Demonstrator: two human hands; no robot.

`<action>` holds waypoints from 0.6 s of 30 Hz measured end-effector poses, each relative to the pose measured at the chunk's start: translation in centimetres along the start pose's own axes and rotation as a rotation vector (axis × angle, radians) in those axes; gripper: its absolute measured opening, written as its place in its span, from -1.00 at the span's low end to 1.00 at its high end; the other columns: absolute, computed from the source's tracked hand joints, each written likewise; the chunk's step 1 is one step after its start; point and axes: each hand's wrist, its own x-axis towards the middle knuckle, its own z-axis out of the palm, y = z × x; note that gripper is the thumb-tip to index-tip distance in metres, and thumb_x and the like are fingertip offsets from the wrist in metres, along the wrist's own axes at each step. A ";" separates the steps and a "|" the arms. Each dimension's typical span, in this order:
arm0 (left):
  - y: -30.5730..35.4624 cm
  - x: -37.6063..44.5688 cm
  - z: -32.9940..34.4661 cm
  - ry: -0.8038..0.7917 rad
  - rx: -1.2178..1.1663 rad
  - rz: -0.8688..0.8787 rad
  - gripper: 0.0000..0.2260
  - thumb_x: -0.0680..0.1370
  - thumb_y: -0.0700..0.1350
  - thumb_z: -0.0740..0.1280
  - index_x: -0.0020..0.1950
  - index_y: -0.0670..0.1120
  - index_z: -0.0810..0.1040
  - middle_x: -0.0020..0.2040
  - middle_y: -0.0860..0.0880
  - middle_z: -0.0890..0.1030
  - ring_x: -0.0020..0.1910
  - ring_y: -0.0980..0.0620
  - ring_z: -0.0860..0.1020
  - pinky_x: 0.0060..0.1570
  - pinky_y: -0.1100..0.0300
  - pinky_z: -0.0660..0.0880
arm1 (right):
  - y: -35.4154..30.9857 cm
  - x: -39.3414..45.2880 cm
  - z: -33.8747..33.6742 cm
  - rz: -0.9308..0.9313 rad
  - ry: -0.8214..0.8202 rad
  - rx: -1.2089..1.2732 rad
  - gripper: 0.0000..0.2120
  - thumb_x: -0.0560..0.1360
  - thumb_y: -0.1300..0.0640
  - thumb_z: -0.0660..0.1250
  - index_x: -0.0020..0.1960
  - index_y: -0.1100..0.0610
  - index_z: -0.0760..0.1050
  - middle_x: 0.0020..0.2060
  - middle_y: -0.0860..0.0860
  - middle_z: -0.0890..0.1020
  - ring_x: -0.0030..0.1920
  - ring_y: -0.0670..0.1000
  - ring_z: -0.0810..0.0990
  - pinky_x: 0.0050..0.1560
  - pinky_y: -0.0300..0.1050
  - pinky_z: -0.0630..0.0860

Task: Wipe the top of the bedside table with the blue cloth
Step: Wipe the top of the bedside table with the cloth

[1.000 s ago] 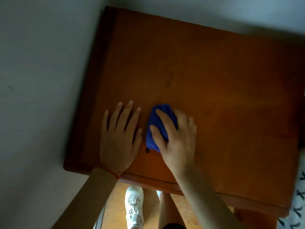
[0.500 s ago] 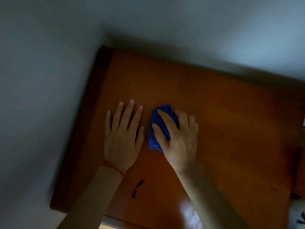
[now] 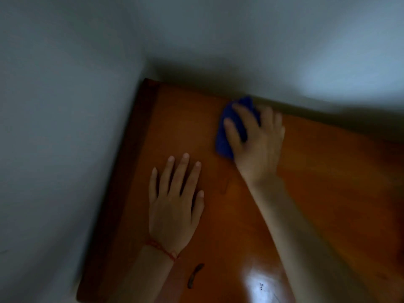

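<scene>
The bedside table (image 3: 328, 193) has a glossy reddish-brown wooden top that fills the lower right of the view. My right hand (image 3: 255, 141) presses the folded blue cloth (image 3: 225, 132) flat against the top, close to the far edge by the back wall. Only the cloth's left side and far tip show past my fingers. My left hand (image 3: 175, 204) lies flat on the wood nearer to me, fingers spread, holding nothing. A red string is tied around its wrist.
Grey walls (image 3: 54, 127) meet in a corner at the table's far left. A small dark curved mark (image 3: 194, 275) lies on the wood near my left forearm. A bright glare patch (image 3: 258, 281) shines on the near part of the top.
My right hand has pushed the blue cloth away from me, from beside my left hand to the far edge by the wall. My view has tilted upward. The left hand stays planted.
</scene>
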 end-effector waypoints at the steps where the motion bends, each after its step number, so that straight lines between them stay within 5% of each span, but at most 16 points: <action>1: 0.0 0.0 0.0 -0.002 -0.004 -0.001 -0.59 0.56 0.01 0.08 0.40 -0.06 0.29 0.41 -0.12 0.32 0.41 -0.14 0.20 0.37 -0.12 0.02 | -0.1 1.6 0.3 0.054 0.025 0.005 -0.61 0.53 -0.12 0.13 0.21 0.07 0.48 0.07 0.15 0.53 0.02 0.17 0.46 -0.05 -0.07 0.28; 5: 0.0 0.1 -0.3 -0.009 -0.040 -0.009 -0.60 0.56 0.01 0.08 0.39 -0.05 0.29 0.40 -0.11 0.34 0.41 -0.12 0.20 0.37 -0.11 0.02 | -1.5 1.1 1.0 0.132 0.068 0.013 -0.60 0.52 -0.12 0.14 0.23 0.07 0.47 0.11 0.14 0.52 0.05 0.12 0.40 -0.05 -0.16 0.16; 11: -1.8 -0.7 -1.0 0.017 -0.054 -0.030 -0.60 0.57 0.00 0.08 0.38 -0.08 0.30 0.39 -0.13 0.34 0.40 -0.12 0.21 0.37 -0.12 0.05 | -4.0 3.0 2.3 -0.041 -0.005 0.044 -0.61 0.50 -0.12 0.17 0.19 0.07 0.51 0.07 0.15 0.55 0.01 0.16 0.48 -0.04 -0.04 0.34; 18: -3.0 -1.3 -0.8 0.021 -0.019 -0.043 -0.60 0.59 0.02 0.04 0.39 -0.10 0.27 0.40 -0.16 0.33 0.40 -0.14 0.20 0.38 -0.11 0.04 | -4.3 -3.4 1.1 -0.063 -0.083 0.074 -0.61 0.52 -0.12 0.15 0.24 0.06 0.46 0.12 0.13 0.51 0.03 0.10 0.42 -0.01 -0.07 0.29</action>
